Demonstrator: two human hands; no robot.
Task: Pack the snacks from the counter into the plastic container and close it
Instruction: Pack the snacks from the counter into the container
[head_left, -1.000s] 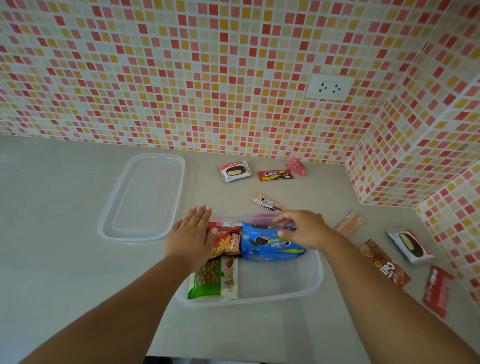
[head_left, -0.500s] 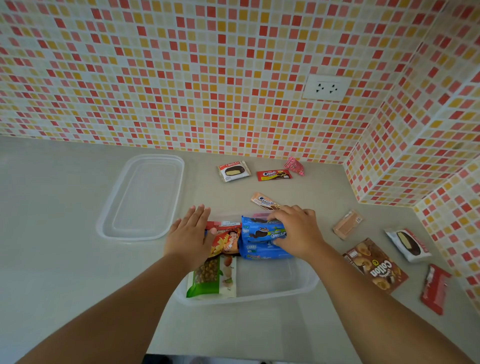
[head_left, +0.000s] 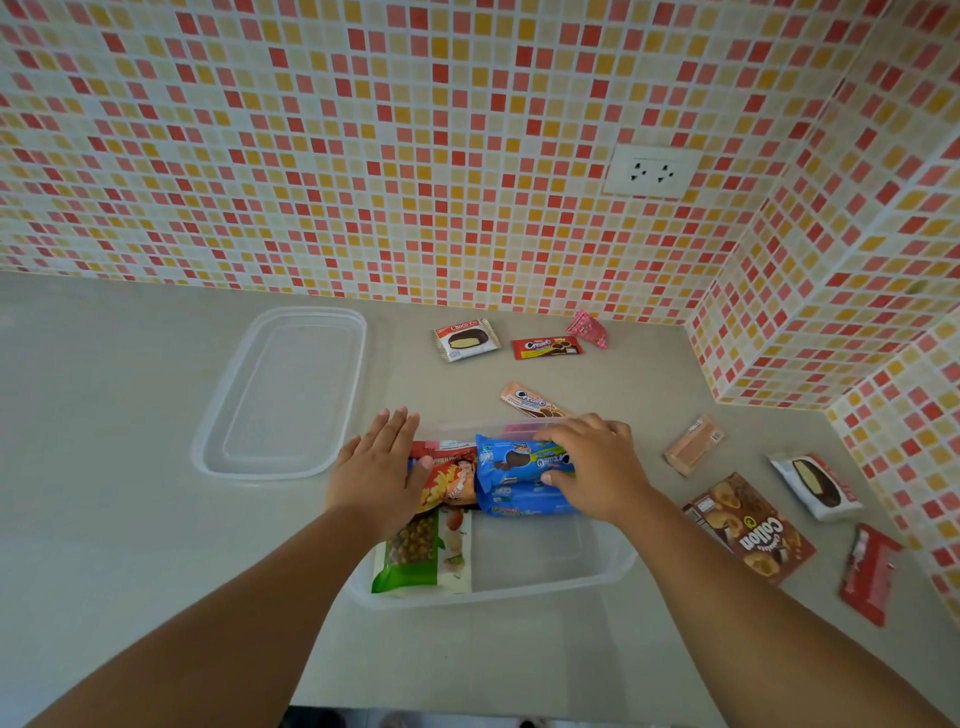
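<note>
The right hand (head_left: 592, 467) pinches the blue pack (head_left: 519, 480) at the container's (head_left: 597, 571) far end. The left hand (head_left: 376, 467), fingers spread flat, rests on the container's far-left corner, touching the orange pack (head_left: 452, 480).

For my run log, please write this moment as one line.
phase: packing | right hand: on blue cookie pack in container | left hand: flat on orange snack bag | lid: off

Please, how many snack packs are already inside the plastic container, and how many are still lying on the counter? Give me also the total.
In the container: 3 (green pack, orange-red pack, blue pack)
On the counter: 8 (three by the back wall, one just behind the container, four at the right)
Total: 11
</note>
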